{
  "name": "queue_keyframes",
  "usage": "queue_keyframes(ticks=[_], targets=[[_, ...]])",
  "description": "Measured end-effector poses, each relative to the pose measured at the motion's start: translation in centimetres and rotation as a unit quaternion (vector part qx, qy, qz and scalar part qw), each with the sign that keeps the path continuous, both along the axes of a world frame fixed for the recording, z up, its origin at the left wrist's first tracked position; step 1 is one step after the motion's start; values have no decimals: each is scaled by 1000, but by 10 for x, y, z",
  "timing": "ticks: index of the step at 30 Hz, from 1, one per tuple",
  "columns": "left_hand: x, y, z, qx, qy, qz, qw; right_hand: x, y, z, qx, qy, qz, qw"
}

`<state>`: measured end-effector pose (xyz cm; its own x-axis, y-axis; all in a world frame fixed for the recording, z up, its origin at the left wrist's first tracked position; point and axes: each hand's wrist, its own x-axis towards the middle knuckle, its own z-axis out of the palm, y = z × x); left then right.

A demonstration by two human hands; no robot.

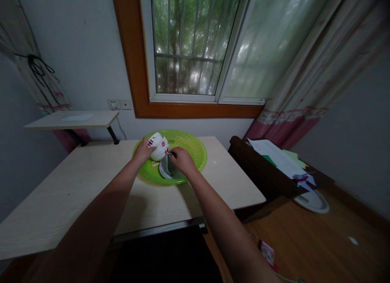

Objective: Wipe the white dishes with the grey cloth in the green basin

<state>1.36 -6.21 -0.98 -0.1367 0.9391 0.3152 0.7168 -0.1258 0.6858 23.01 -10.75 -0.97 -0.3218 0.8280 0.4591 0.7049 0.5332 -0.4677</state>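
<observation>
My left hand (143,151) is closed on white bowls (159,146) with red markings, which look stacked and tilted over a green plastic basket (199,151). The fingers of my right hand (182,159) are pinched together beside the bowls, on a small dark thing that I cannot make out. Just below that hand, a pale grey-white vessel (166,169) lies in the basket; its kind is unclear. A short light stick-like piece (155,164) shows under the bowls.
The basket stands on a pale wooden table (85,181). A small raised shelf (76,119) is at the table's back left. To the right is a dark cabinet (262,165) with papers (274,153) on top. A window (195,43) fills the wall behind.
</observation>
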Motion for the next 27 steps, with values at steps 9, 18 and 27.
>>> queue_keyframes(ticks=[9,18,27], targets=[[1,8,-3,-10,43,-43,998,0,-1,0,16,-23,-2,1000],[5,8,-20,39,90,-77,992,12,11,15,-82,-187,-104,973],[9,1,-14,-11,192,-46,980,37,43,14,-226,-269,-137,926]])
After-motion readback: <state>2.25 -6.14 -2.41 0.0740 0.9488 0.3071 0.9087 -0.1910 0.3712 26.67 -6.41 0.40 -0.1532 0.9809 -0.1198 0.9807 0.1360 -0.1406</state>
